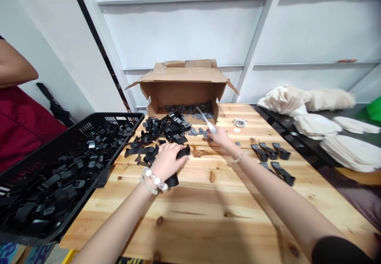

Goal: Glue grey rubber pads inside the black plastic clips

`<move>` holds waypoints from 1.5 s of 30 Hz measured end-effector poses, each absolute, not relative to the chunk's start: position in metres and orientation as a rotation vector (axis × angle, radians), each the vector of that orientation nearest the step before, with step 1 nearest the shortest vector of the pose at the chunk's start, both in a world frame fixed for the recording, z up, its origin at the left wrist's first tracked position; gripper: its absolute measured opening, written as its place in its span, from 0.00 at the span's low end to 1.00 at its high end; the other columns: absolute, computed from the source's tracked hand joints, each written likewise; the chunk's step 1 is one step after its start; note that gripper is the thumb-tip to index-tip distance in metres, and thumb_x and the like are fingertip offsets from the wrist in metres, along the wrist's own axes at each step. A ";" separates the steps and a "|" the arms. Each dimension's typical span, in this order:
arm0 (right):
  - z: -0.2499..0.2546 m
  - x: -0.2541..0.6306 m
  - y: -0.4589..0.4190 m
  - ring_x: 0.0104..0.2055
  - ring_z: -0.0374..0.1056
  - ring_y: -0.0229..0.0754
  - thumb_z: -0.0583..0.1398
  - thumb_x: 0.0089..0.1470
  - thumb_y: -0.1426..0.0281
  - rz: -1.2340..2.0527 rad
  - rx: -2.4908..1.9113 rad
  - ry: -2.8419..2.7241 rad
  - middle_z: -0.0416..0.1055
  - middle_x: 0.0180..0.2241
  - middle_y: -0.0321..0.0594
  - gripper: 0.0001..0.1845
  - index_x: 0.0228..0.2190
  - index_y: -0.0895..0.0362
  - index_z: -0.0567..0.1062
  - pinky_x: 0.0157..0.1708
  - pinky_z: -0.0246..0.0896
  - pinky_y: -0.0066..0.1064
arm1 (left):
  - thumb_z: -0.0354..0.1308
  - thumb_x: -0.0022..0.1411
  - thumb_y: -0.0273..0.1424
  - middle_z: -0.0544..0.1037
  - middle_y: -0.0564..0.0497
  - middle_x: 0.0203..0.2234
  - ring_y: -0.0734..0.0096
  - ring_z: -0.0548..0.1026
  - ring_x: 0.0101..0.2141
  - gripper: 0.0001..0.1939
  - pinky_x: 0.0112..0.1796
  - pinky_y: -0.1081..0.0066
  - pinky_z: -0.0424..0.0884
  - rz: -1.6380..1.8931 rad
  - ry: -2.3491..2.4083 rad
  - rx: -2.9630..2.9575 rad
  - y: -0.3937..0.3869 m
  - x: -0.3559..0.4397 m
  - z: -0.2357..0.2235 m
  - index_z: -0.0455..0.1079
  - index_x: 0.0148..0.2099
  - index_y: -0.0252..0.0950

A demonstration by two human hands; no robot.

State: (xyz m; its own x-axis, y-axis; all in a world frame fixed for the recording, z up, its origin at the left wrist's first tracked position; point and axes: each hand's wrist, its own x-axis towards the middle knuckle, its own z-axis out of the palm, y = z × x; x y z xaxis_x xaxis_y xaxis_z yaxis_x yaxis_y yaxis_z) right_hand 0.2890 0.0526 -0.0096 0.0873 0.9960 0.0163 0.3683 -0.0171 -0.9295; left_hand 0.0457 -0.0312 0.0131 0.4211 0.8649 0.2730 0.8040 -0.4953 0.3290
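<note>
My left hand (167, 160) is closed around a black plastic clip (182, 152) on the wooden table (208, 208), at the near edge of a heap of black clips (157, 135). A bead bracelet sits on that wrist. My right hand (218, 136) reaches further out and grips a slim white tool (206, 120) that points toward small grey flat pieces (195, 131) spilled from an open cardboard box (186, 85) lying on its side.
A black plastic crate (44, 153) full of black clips overhangs the table's left edge. Several assembled black clips (272, 157) lie in rows on the right. A small round white object (239, 122) is near the box. Cream fabric rounds (336, 137) pile at far right. Another person's arm (14, 69) is at left.
</note>
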 end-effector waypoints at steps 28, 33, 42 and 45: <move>-0.025 0.276 -0.105 0.39 0.67 0.37 0.65 0.47 0.76 1.541 -0.818 -1.253 0.70 0.37 0.38 0.04 0.26 0.56 0.75 0.39 0.63 0.29 | 0.57 0.60 0.38 0.67 0.55 0.20 0.77 0.63 0.25 0.13 0.28 0.75 0.59 0.533 0.826 1.262 -0.087 0.082 -0.007 0.66 0.31 0.32; -0.021 0.272 -0.109 0.40 0.68 0.36 0.64 0.49 0.76 1.518 -0.766 -1.278 0.70 0.35 0.37 0.04 0.28 0.55 0.75 0.42 0.64 0.29 | 0.57 0.60 0.37 0.66 0.56 0.19 0.78 0.62 0.24 0.14 0.27 0.75 0.57 0.514 0.812 1.241 -0.086 0.082 -0.008 0.64 0.27 0.33; -0.026 0.269 -0.108 0.42 0.68 0.40 0.65 0.48 0.73 1.536 -0.793 -1.251 0.72 0.36 0.38 0.06 0.31 0.54 0.75 0.43 0.65 0.32 | 0.58 0.60 0.34 0.72 0.55 0.29 0.77 0.66 0.29 0.10 0.30 0.76 0.61 0.604 0.876 1.350 -0.089 0.080 -0.004 0.68 0.43 0.36; -0.026 0.269 -0.108 0.42 0.68 0.39 0.65 0.49 0.74 1.545 -0.781 -1.244 0.71 0.36 0.38 0.06 0.31 0.54 0.75 0.43 0.64 0.31 | 0.58 0.60 0.35 0.74 0.52 0.36 0.72 0.70 0.34 0.12 0.34 0.74 0.64 0.614 0.890 1.383 -0.090 0.080 -0.004 0.68 0.45 0.37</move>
State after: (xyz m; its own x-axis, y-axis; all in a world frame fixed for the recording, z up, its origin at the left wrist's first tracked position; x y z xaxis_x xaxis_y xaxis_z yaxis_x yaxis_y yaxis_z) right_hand 0.2690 -0.1085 -0.0259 -0.3262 0.9412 0.0877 -0.2863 -0.0100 -0.9581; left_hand 0.0796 -0.0898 -0.0042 0.5506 0.8168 -0.1724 0.1288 0.1209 0.9843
